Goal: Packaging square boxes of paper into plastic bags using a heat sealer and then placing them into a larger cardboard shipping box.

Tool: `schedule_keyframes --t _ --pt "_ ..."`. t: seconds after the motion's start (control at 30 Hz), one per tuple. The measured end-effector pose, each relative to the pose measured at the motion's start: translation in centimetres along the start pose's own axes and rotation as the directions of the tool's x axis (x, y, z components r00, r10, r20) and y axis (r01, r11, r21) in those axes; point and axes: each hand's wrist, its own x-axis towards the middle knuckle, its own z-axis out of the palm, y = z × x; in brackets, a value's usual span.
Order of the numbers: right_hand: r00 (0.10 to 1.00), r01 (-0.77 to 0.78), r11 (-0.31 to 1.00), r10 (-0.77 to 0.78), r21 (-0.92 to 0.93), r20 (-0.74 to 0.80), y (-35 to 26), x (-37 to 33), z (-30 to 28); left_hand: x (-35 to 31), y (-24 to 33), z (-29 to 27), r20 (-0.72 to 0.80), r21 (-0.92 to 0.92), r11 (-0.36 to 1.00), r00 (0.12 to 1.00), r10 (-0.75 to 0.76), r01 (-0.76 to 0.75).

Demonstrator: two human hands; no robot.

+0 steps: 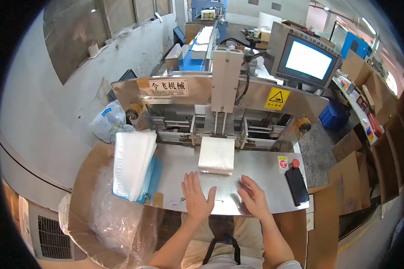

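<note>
My left hand [196,197] lies flat and spread on the steel machine table [260,172], holding nothing. My right hand [253,197] rests beside it on the same table, fingers apart and slightly curled, also empty. A square stack of white tissue [217,154] sits on the table just beyond both hands, at the mouth of the steel machine [220,103]. Left of my left hand, a pile of clear plastic bags [132,163] lies on a blue tray [151,177].
An open cardboard box lined with plastic film [107,210] stands at my lower left. A black phone [297,186] and a red button [295,163] are on the table's right edge. A lit monitor [308,60] stands behind the machine. Cardboard boxes [350,175] crowd the right side.
</note>
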Motion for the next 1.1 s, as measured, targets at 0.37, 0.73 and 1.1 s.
schedule_keyframes --t 0.37,0.73,1.1 --pt "0.989 0.001 0.976 -0.033 -0.218 -0.142 2.4 8.2 2.2 6.2 -1.1 2.0 -0.036 -0.411 0.887 0.968 -0.247 0.211" --pt "0.978 -0.16 0.903 0.089 0.4 0.191 -3.3 4.5 0.8 4.3 4.3 -2.3 0.017 -0.845 0.517 0.975 -0.222 0.133" --pt "0.881 -0.472 0.741 0.4 0.477 0.252 -2.2 0.3 -5.3 0.3 6.1 -1.6 0.126 -0.434 0.86 0.927 0.354 -0.269"
